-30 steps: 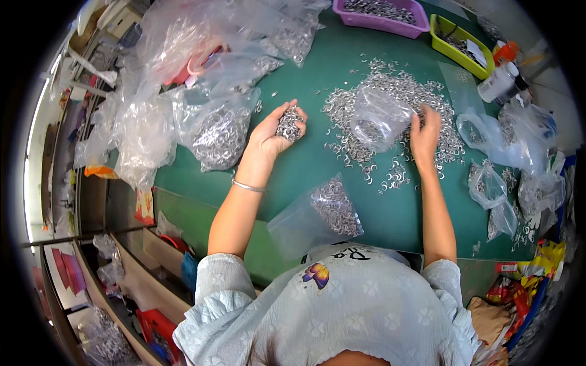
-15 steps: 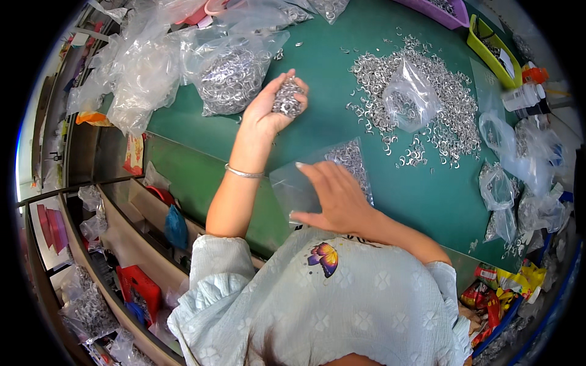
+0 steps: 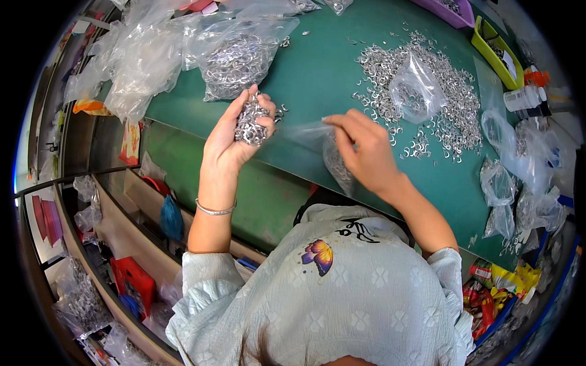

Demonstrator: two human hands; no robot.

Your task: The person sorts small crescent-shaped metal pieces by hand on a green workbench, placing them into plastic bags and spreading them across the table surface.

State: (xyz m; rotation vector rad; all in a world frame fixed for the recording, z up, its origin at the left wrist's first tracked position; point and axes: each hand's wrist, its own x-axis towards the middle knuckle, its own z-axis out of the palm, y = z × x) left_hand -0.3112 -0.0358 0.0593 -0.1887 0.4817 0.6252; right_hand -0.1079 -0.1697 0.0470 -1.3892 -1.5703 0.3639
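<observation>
My left hand (image 3: 224,146), palm up with curled fingers, cups a heap of small silver C-shaped metal pieces (image 3: 250,125). A few pieces jut out beside its fingertips. To its right, my right hand (image 3: 369,152) pinches the upper edge of a clear plastic bag (image 3: 336,163). That bag hangs tilted over the table's front edge with some of the same pieces inside; the hand partly hides it. Just beyond my left hand lies a fuller clear bag (image 3: 238,61) of these pieces.
A large loose pile of metal pieces (image 3: 455,94) covers the table's right side, a clear bag (image 3: 418,91) on top. Purple (image 3: 455,13) and green (image 3: 497,55) bins stand at the back right. Crumpled clear bags (image 3: 143,70) lie at the left, with drawers (image 3: 131,244) below.
My left hand has moved left and toward me with its handful. My right hand has gone from lying spread on the bag to pinching its edge and raising it.
</observation>
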